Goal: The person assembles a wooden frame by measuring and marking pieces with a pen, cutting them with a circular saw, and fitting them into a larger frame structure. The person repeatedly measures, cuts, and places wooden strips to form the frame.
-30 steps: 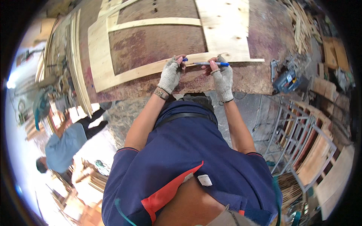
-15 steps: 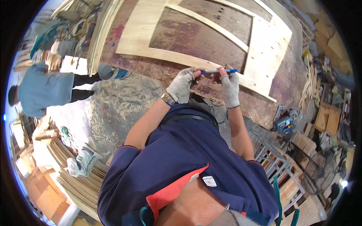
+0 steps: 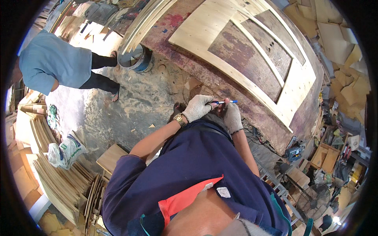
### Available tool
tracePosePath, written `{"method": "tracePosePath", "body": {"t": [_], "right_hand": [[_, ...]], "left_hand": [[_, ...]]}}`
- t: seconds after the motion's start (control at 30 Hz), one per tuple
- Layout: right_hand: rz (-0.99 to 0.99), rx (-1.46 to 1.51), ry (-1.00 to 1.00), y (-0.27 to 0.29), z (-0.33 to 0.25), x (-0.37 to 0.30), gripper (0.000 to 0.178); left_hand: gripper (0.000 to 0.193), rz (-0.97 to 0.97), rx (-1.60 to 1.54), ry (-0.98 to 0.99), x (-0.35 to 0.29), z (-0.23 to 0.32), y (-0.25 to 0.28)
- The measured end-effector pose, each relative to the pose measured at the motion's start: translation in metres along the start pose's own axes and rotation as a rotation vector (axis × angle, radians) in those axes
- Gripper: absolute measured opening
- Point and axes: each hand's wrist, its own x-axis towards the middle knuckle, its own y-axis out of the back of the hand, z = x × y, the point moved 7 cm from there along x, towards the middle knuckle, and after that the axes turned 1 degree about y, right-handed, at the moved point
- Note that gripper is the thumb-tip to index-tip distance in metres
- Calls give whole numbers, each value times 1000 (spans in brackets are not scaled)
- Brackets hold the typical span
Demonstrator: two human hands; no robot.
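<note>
As the head view looks down past a navy shirt (image 3: pixel 189 157), two hands in pale knitted gloves with bare fingertips meet before the person's waist, holding a slim blue-and-white ballpoint pen (image 3: pixel 232 102). It lies roughly level from left to right, near the close edge of a stained tabletop (image 3: pixel 169 23).

What could go wrong, as a judgement, is a drop: the pen is thin and smooth, only fingertips bear on it, and thick glove fabric may dull the feel. Should either hand tug or twist too sharply, it could slip free and fall to the littered concrete floor (image 3: pixel 134 126), or roll beneath the tabletop.

Of the left hand (image 3: pixel 198 108), the grip is nearly closed, thumb and fingertips pinching the pen's left end; a gold watch (image 3: pixel 180 120) circles that wrist. The right hand's (image 3: pixel 232 117) grip is also pinched together, its fingertips around the barrel, with the blue right end poking out beyond them. Some right fingers are hidden, and whether a cap is fully seated cannot be told.

Beyond the hands, a pale wooden frame (image 3: pixel 202 23) with long openings lies flat on the tabletop, untouched.
</note>
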Motion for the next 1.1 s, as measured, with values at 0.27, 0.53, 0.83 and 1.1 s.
{"method": "tracePosePath", "body": {"t": [0.27, 0.53, 0.83, 1.1], "right_hand": [[135, 41, 27, 20, -5, -45, 30], [343, 68, 93, 87, 3, -112, 30], [453, 145, 177, 114, 34, -159, 35], [401, 60, 256, 97, 13, -146, 36]], "left_hand": [[52, 373, -138, -25, 39, -105, 89], [63, 671, 421, 114, 180, -199, 220], [53, 684, 241, 125, 201, -212, 238], [55, 637, 377, 0, 194, -204, 245]]}}
